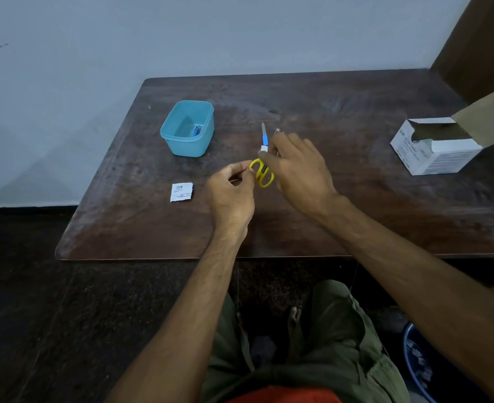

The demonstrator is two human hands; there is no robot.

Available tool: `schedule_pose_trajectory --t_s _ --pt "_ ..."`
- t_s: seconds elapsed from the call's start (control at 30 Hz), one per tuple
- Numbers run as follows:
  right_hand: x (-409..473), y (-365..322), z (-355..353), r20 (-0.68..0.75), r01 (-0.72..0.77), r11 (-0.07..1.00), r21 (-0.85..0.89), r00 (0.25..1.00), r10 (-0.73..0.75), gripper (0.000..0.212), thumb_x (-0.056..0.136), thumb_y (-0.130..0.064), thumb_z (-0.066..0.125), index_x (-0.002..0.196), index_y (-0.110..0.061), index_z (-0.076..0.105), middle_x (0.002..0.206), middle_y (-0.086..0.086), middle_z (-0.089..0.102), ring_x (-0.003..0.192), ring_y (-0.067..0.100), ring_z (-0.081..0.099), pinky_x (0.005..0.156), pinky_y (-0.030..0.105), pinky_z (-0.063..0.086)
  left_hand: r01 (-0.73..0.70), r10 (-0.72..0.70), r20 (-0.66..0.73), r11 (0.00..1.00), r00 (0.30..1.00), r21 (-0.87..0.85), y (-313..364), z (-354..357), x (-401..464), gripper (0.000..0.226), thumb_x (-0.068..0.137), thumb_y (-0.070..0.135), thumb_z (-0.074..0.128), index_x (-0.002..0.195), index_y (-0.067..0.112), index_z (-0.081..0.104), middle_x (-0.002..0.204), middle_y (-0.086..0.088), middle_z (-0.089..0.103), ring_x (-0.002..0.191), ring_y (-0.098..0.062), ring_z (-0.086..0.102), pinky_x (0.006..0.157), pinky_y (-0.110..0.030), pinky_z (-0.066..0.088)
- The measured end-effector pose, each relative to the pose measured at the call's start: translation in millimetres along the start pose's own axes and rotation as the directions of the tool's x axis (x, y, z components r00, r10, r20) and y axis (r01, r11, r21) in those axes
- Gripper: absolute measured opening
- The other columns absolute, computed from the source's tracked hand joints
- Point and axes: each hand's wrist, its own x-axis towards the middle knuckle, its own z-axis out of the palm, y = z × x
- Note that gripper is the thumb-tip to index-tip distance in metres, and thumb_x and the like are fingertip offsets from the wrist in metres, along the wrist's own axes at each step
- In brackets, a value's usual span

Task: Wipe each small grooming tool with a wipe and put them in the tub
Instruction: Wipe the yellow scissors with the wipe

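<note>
Small yellow-handled scissors [261,173] are held over the middle of the dark wooden table [356,199]. My left hand [234,196] pinches one handle loop. My right hand [296,167] covers the blades, with a small white wipe [264,149] showing at its fingertips. Just behind lies a nail file [264,134] with a blue grip. A metal tool [277,130] peeks out beyond my right fingers. The light blue tub [187,129] stands at the back left with a small blue tool [197,131] inside.
A torn white wipe sachet [181,192] lies left of my left hand. An open white box of wipes [435,146] sits at the right edge of the table. A blue bin [417,365] stands on the floor at lower right.
</note>
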Motion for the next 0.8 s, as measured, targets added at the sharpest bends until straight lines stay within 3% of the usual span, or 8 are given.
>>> schedule_pose_trajectory --t_s 0.1,0.2,0.3,0.37,0.6,0.8 --pt "2 13 4 -0.017 -0.066 0.997 0.037 0.998 0.067 0.033 0.072 -0.012 0.042 0.087 -0.011 0.072 0.083 0.009 0.059 0.075 0.032 0.056 0.058 0.033 0.039 0.031 -0.03 0.019 0.998 0.999 -0.054 0 -2 -2 0.014 0.088 0.008 0.065 0.087 0.021 0.071 0.083 -0.002 0.074 0.082 -0.015 0.071 0.08 -0.034 0.059" --pt "9 31 11 -0.09 -0.263 0.943 0.203 0.954 0.285 0.025 0.076 0.002 0.058 0.094 -0.008 0.074 0.085 0.013 0.06 0.074 0.035 0.057 0.06 0.036 0.047 0.115 -0.109 0.051 0.982 0.993 -0.149 4 -2 -5 0.011 0.091 0.001 0.06 0.094 0.008 0.069 0.083 -0.003 0.071 0.077 -0.009 0.07 0.073 -0.022 0.058" --pt "7 31 10 -0.065 -0.389 0.75 0.535 0.866 0.496 0.025 0.086 -0.003 0.056 0.101 -0.01 0.074 0.091 0.008 0.065 0.081 0.02 0.06 0.07 0.029 0.048 0.284 -0.262 0.112 0.902 0.959 -0.324 9 -3 -4 0.008 0.09 -0.002 0.06 0.092 0.0 0.068 0.082 -0.006 0.071 0.072 -0.007 0.069 0.07 -0.021 0.058" --pt "3 25 7 -0.024 -0.411 0.632 0.656 0.826 0.563 0.021 0.086 -0.005 0.06 0.098 -0.014 0.074 0.092 0.0 0.066 0.077 0.008 0.059 0.069 0.017 0.046 0.376 -0.345 0.148 0.839 0.927 -0.393 10 -3 -2 0.008 0.089 -0.004 0.06 0.09 -0.002 0.067 0.083 -0.008 0.071 0.072 -0.009 0.068 0.066 -0.02 0.057" --pt "-19 4 2 0.162 -0.404 0.519 0.753 0.879 0.448 0.017 0.086 -0.005 0.065 0.098 -0.014 0.074 0.09 -0.013 0.065 0.082 0.005 0.064 0.071 0.011 0.047 0.479 -0.432 0.21 0.751 0.877 -0.455 10 -6 -1 0.007 0.089 -0.005 0.06 0.093 -0.006 0.065 0.089 -0.011 0.069 0.078 -0.012 0.067 0.064 -0.018 0.058" --pt "-19 9 -3 0.183 -0.415 0.508 0.755 0.877 0.444 0.015 0.086 -0.005 0.066 0.097 -0.013 0.074 0.092 -0.009 0.069 0.082 0.004 0.066 0.07 0.01 0.047 0.508 -0.43 0.27 0.739 0.861 -0.443 8 -5 -3 0.016 0.086 -0.005 0.064 0.102 -0.005 0.064 0.094 -0.011 0.069 0.084 -0.014 0.067 0.072 -0.021 0.059"
